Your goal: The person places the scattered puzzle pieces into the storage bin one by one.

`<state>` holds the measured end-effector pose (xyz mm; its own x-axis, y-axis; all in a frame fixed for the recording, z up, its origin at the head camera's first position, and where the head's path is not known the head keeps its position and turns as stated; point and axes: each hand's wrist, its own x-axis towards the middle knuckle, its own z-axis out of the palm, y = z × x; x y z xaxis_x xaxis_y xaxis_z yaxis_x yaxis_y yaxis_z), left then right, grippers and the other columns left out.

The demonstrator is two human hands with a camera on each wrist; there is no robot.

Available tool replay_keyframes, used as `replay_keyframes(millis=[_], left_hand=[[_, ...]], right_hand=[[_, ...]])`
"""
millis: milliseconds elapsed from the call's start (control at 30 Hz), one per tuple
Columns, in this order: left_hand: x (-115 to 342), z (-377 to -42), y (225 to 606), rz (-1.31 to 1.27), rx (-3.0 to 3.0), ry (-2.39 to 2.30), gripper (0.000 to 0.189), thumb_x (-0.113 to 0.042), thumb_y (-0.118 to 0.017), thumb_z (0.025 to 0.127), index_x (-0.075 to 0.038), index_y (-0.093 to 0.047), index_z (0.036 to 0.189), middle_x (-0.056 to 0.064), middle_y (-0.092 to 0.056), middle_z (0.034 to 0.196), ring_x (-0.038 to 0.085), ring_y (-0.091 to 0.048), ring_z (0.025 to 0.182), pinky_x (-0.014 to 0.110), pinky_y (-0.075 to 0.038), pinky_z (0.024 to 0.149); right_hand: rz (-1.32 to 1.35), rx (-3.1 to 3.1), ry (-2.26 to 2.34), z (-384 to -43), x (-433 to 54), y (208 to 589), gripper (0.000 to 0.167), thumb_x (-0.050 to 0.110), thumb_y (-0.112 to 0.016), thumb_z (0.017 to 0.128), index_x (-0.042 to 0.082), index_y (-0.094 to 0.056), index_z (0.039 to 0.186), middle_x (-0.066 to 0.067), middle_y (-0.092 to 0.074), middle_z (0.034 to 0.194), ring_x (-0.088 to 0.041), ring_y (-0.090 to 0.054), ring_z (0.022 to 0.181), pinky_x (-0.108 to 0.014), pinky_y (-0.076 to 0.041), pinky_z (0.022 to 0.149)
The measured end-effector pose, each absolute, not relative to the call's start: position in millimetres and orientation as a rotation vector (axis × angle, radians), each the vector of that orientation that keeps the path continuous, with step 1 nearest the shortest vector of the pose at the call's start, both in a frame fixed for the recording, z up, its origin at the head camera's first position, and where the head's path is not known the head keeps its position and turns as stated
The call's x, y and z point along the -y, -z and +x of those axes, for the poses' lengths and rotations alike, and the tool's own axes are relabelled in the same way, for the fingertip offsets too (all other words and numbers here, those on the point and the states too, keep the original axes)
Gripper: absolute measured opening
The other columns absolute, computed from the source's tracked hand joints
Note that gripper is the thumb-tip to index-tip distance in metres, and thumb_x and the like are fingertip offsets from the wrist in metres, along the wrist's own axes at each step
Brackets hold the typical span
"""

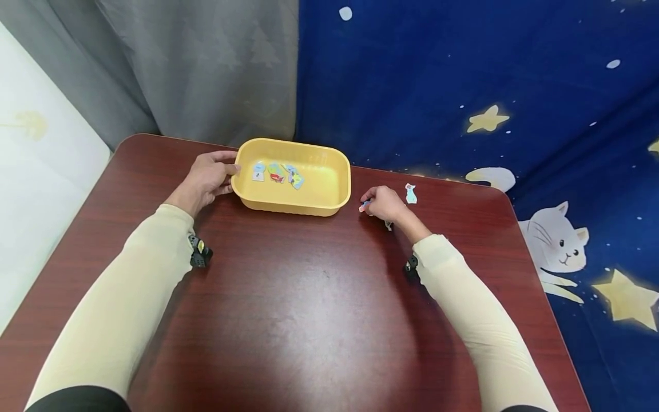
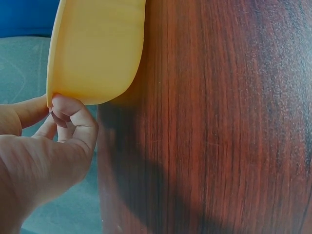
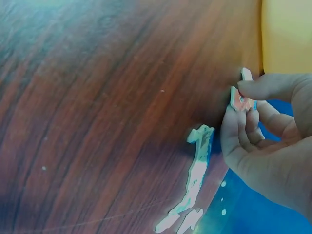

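A yellow plastic basin (image 1: 293, 207) stands near the table's far edge. My left hand (image 1: 202, 178) pinches its left rim between thumb and fingers; the left wrist view shows the basin wall (image 2: 105, 53) close up. Inside lie several flat printed puzzle pieces (image 1: 276, 173). To the right of the basin, my right hand (image 1: 385, 203) pinches a small red and blue puzzle piece (image 3: 238, 100) between thumb and fingertips. A pale blue piece (image 1: 411, 194) lies beyond that hand, and another piece (image 1: 388, 226) shows partly beneath the wrist.
The reddish-brown wooden table (image 1: 298, 286) spreads in front of me. Behind it hang a grey curtain (image 1: 216, 68) and a dark blue curtain (image 1: 412, 74) with stars and a cat printed on it. A white wall (image 1: 31, 171) is at the left.
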<state>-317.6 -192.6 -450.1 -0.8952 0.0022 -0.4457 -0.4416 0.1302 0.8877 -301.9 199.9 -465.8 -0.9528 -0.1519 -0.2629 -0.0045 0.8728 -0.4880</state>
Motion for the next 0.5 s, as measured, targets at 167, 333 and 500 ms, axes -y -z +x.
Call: replay_keyframes(millis=[167, 333, 500], left_hand=[[191.1, -318.7, 450.0, -0.424, -2.08, -1.83, 0.047, -0.017, -0.055, 0.099, -0.016, -0.045, 0.145, 0.009, -0.06, 0.113, 0.009, -0.065, 0.072, 0.021, -0.054, 0.059], [190.3, -319.9, 449.1, -0.422, -2.088, -1.82, 0.046, -0.018, -0.055, 0.1, -0.016, -0.046, 0.145, 0.011, -0.057, 0.117, 0.01, -0.064, 0.074, 0.021, -0.054, 0.06], [190.8, -319.1, 449.3, -0.431, -2.082, -1.808, 0.046, -0.02, -0.054, 0.1, -0.018, -0.045, 0.145, 0.012, -0.055, 0.121, 0.011, -0.064, 0.076, 0.022, -0.055, 0.062]], right_hand=[[-0.033, -2.598, 0.948, -307.1, -208.5, 463.9, 0.016, -0.001, -0.064, 0.079, 0.001, -0.069, 0.094, -0.004, -0.068, 0.076, -0.012, -0.056, 0.062, -0.023, -0.048, 0.058], [0.115, -2.332, 1.359, -315.4, -217.3, 455.8, 0.024, -0.011, -0.061, 0.081, -0.007, -0.059, 0.104, -0.014, -0.067, 0.089, -0.014, -0.063, 0.068, -0.029, -0.057, 0.07], [0.166, -2.096, 1.624, -319.4, -222.4, 443.4, 0.045, -0.015, -0.056, 0.084, -0.01, -0.05, 0.129, -0.013, -0.063, 0.092, -0.015, -0.061, 0.071, -0.026, -0.056, 0.068]])
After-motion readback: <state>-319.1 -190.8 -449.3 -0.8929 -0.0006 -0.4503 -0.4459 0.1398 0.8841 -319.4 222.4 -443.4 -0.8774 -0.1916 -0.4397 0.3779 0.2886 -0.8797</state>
